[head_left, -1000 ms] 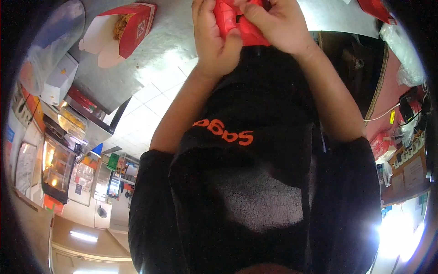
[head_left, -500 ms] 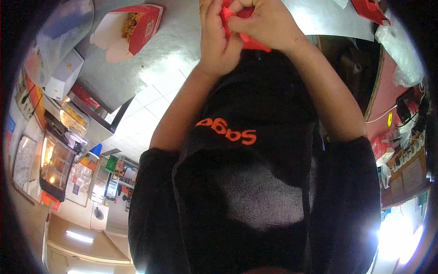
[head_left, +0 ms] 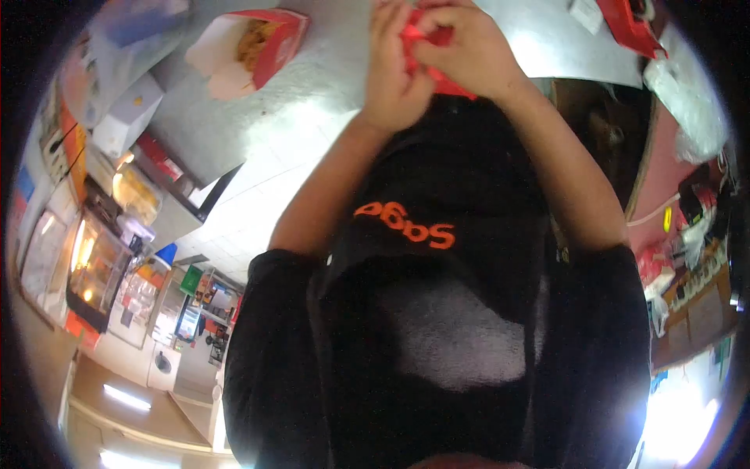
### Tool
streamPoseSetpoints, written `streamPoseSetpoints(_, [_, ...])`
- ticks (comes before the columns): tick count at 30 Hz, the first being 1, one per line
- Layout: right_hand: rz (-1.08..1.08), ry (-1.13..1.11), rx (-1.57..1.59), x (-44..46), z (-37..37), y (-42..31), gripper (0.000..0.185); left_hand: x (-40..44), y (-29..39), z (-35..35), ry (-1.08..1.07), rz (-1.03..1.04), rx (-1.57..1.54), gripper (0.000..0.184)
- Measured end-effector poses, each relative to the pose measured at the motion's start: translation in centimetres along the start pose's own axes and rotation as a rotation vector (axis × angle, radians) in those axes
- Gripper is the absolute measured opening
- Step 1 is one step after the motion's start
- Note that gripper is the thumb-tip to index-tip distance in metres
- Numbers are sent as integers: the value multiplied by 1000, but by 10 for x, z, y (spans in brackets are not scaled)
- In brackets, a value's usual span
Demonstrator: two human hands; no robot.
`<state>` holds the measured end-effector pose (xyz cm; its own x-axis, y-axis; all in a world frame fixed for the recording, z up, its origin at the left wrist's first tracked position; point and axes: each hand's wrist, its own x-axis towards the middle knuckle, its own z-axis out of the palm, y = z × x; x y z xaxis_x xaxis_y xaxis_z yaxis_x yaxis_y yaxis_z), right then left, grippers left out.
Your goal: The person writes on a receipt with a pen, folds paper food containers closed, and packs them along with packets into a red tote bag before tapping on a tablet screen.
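At the top of the head view, my left hand (head_left: 397, 82) and my right hand (head_left: 473, 55) meet over a bright red folded piece (head_left: 455, 84). Its material and full shape are hidden behind my fingers. The left hand is held along its left side, fingers together. The right hand's fingers are curled and pinch its upper part. To the left of my hands, a red and white takeaway food box (head_left: 285, 48) lies on the metal counter (head_left: 336, 70), with its flaps spread. Brown, fried-looking food (head_left: 254, 45) shows inside.
A red tray-like object (head_left: 631, 27) and clear plastic bags (head_left: 687, 102) sit at the upper right. On the left stand a white box (head_left: 129, 116) and a lit food warmer cabinet (head_left: 98, 266). My dark apron front (head_left: 422, 313) is close to the counter edge.
The whole view has shifted slightly, so the counter, the food box and my hands appear farther right. Both hands keep hold of the red piece, with the right fingers bent over it.
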<state>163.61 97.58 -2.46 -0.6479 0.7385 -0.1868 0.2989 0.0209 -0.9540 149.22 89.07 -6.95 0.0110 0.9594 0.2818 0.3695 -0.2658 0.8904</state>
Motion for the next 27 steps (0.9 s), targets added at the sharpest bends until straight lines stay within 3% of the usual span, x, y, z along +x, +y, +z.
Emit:
streamPoseSetpoints(4, [-102, 207, -260, -2, 9, 19, 16, 7, 2, 2, 18, 44, 86, 74])
streamPoseSetpoints(11, [-101, 364, -121, -8, 20, 14, 16, 10, 6, -2, 4, 6, 131, 74])
streamPoseSetpoints(17, [-61, 490, 188, -11, 22, 38, 25, 7, 9, -3, -13, -35, 125, 75])
streamPoseSetpoints(19, [-72, 441, 726, -21, 14, 37, 39, 2, 4, 2, 56, 0, 106, 75])
streamPoseSetpoints(20, [-72, 413, 721, -27, 10, 41, 52, 4, 9, 0, 40, -12, 111, 76])
streamPoseSetpoints(21, [-159, 434, 708, -28, 13, 39, 52, 5, 11, -3, 19, -19, 111, 77])
streamPoseSetpoints(23, [-271, 339, 379, -29, 7, 47, 42, 5, 14, -6, 30, -32, 133, 77])
streamPoseSetpoints(25, [-274, 267, 513, -29, 18, 33, 45, 4, 19, -11, 11, -41, 92, 73])
streamPoseSetpoints(27, [-237, 321, 380, -24, 29, 30, 40, 3, 21, -11, 21, -56, 29, 73])
